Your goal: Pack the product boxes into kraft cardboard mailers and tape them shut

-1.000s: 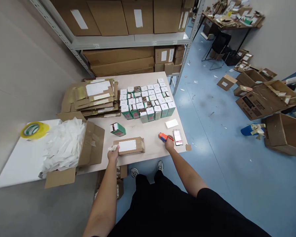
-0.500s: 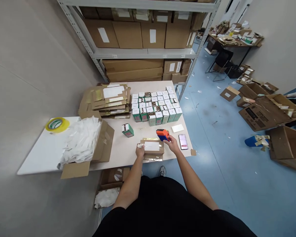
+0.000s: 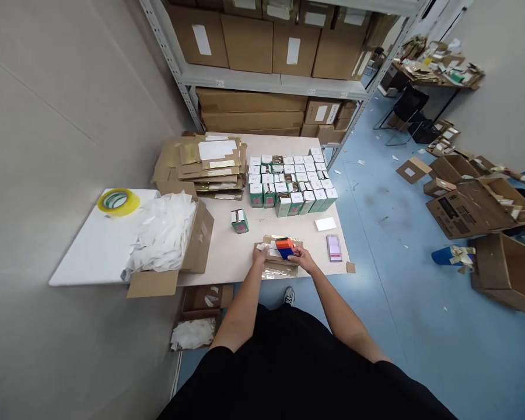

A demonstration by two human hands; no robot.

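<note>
Now the left hand [image 3: 259,254] is pinning a cardboard parcel [image 3: 280,269] while the right hand [image 3: 302,258], clamped on an orange tape dispenser [image 3: 284,247], is closing in beside it.

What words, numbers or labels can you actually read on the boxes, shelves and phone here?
Nothing here can be read with certainty.
White labels on the green-and-white cartons: too small to read.
Shelf tag on the grey steel shelving: too small to read.
Phone: screen too blurred to read.
Dark panel on the open floor carton: too blurred to read.

Orange tape dispenser [image 3: 284,248] atop cardboard mailer [image 3: 280,264]
</note>
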